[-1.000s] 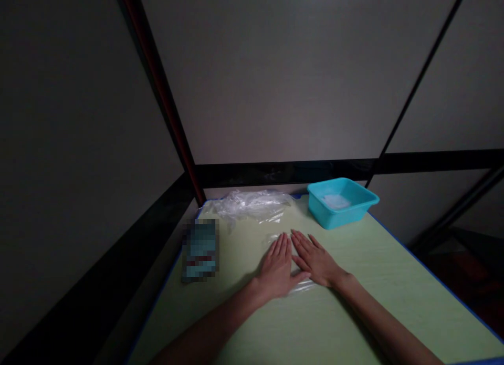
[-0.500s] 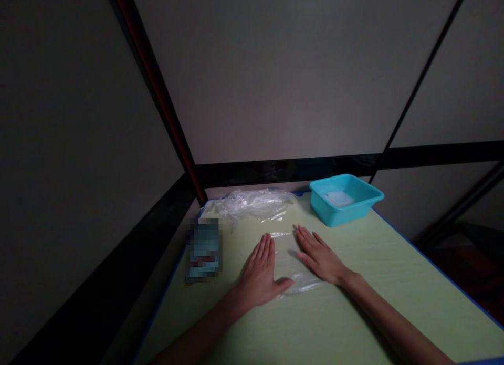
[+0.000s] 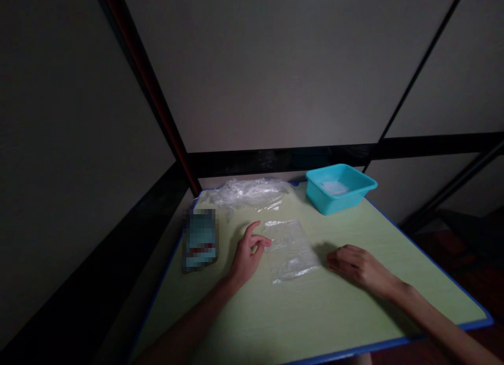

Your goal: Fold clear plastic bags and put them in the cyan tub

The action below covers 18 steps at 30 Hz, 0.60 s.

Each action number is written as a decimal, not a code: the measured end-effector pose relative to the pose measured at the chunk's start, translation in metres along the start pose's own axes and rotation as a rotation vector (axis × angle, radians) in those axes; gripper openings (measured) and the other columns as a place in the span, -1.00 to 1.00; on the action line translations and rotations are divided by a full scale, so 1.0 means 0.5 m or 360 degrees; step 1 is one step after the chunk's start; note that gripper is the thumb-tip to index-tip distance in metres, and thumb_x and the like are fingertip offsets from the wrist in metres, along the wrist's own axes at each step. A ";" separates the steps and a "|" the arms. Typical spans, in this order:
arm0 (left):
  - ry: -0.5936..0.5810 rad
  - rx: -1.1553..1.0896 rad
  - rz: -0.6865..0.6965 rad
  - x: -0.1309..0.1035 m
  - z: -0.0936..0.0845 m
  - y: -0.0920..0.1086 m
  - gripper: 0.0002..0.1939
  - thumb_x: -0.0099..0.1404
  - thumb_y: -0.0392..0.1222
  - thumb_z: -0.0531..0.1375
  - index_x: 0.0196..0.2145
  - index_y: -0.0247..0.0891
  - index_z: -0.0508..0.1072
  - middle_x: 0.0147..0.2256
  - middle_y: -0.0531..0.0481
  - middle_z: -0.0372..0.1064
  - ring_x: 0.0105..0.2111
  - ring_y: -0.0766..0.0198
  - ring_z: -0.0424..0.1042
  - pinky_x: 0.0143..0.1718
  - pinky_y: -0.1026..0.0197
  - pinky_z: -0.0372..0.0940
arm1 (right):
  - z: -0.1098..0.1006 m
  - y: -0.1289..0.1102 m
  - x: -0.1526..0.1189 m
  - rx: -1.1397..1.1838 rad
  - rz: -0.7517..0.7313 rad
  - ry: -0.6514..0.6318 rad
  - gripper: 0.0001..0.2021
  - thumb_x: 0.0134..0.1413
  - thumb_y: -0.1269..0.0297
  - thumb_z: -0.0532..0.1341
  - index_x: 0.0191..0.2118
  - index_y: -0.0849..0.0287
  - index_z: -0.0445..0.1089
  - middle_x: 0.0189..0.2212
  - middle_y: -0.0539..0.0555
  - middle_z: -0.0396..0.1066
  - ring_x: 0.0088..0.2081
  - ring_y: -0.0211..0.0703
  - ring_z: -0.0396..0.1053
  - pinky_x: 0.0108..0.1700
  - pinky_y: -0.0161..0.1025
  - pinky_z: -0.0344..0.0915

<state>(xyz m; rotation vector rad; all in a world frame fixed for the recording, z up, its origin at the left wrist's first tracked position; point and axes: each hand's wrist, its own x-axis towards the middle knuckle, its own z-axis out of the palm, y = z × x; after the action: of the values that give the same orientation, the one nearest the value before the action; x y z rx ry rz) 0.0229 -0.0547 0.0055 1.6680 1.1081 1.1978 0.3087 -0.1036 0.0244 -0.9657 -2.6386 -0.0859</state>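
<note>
A clear plastic bag (image 3: pixel 293 247) lies flat on the light green table (image 3: pixel 252 323), between my two hands. At its left edge is my left hand (image 3: pixel 248 254), with the thumb and a finger close together and another finger raised; whether it pinches the film is hard to see. My right hand (image 3: pixel 360 265) is off the bag to the right, its fingers curled together and pointing left, and what they may hold is hidden.
Crumpled clear plastic (image 3: pixel 252 193) lies along the back edge. A turquoise basin (image 3: pixel 338 197) with something white inside stands at the back right. A blurred-out flat object (image 3: pixel 200 241) lies at the left. Walls rise behind and left.
Both hands were flat on the plastic bag. My right hand has lifted off, moved right and curled. My left hand has drawn its fingers in at the bag's left edge. The view has shifted slightly.
</note>
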 end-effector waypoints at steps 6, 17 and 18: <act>0.0074 -0.0196 -0.0187 0.009 0.000 -0.004 -0.64 0.13 -0.31 0.04 -0.09 -0.30 0.13 -0.51 0.05 0.43 -0.48 0.29 0.44 -0.34 0.23 0.29 | 0.008 -0.009 0.020 -0.0299 -0.0320 -0.0096 -0.70 0.21 0.42 -0.12 -0.29 0.19 0.36 -0.43 0.06 0.39 -0.42 -0.21 0.30 -0.38 -0.23 0.20; 0.0003 -0.0131 -0.0171 0.010 0.003 -0.006 -0.78 0.10 -0.33 0.02 -0.24 -0.31 0.22 -0.58 0.07 0.41 -0.56 0.30 0.43 -0.45 0.26 0.31 | 0.008 -0.011 0.039 -0.0351 -0.0361 -0.0188 -0.62 0.22 0.42 -0.17 -0.41 0.18 0.35 -0.41 0.05 0.38 -0.43 -0.20 0.28 -0.37 -0.22 0.19; -0.0003 -0.0109 -0.0161 0.010 0.002 -0.009 -0.79 0.10 -0.33 0.01 -0.24 -0.31 0.23 -0.58 0.07 0.41 -0.56 0.30 0.43 -0.46 0.26 0.31 | 0.008 -0.011 0.038 -0.0365 -0.0369 -0.0192 -0.62 0.22 0.43 -0.18 -0.40 0.19 0.36 -0.40 0.06 0.38 -0.42 -0.20 0.28 -0.37 -0.22 0.20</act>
<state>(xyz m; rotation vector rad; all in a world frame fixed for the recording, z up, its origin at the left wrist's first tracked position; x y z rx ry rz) 0.0240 -0.0488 0.0022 1.5427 1.1246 1.1565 0.2904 -0.0956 0.0270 -0.7478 -2.8904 -0.4048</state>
